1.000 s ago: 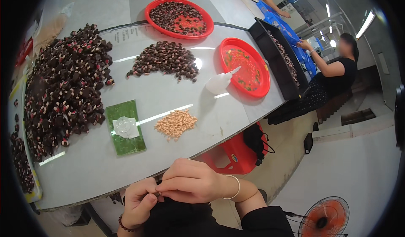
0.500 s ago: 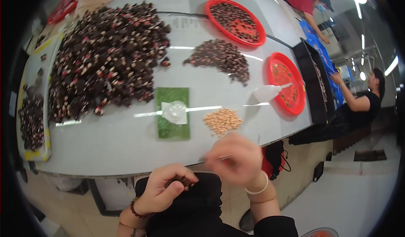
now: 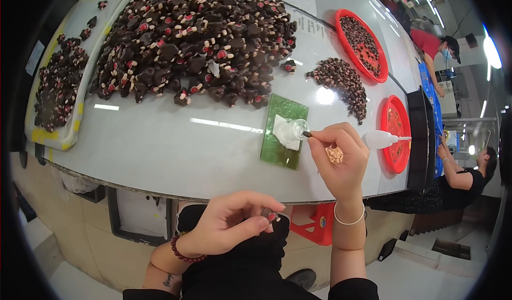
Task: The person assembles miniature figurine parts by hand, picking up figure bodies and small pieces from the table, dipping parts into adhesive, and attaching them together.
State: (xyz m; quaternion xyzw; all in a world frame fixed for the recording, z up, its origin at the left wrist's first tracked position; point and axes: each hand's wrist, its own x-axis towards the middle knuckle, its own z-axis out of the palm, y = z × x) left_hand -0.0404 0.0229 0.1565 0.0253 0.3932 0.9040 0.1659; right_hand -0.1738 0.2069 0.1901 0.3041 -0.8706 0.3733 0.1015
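Above my lap, my left hand (image 3: 229,225) is closed around a small dark brown figure piece (image 3: 269,213) with red and cream bits on it, held between thumb and fingers. Over the table, my right hand (image 3: 344,156) pinches a tiny dark piece (image 3: 306,134) between thumb and forefinger. That piece is at the rim of a small clear dish (image 3: 300,125); whether they touch I cannot tell. The dish sits by a folded white tissue (image 3: 285,131) on a green mat (image 3: 278,156). A pile of small beige pieces (image 3: 335,154) lies partly hidden behind my right hand.
A large heap of dark figure pieces (image 3: 197,38) covers the far left, beside a yellow-taped tray (image 3: 66,140). Small dark pieces (image 3: 341,81) lie farther right. Two red trays (image 3: 384,78), a white squeeze bottle (image 3: 377,139) and a black bin (image 3: 421,161) stand right. Two people work beyond.
My right hand has moved from beside my left hand up and forward to the clear dish. The left hand still holds its piece, now showing more clearly. The whole view has shifted.
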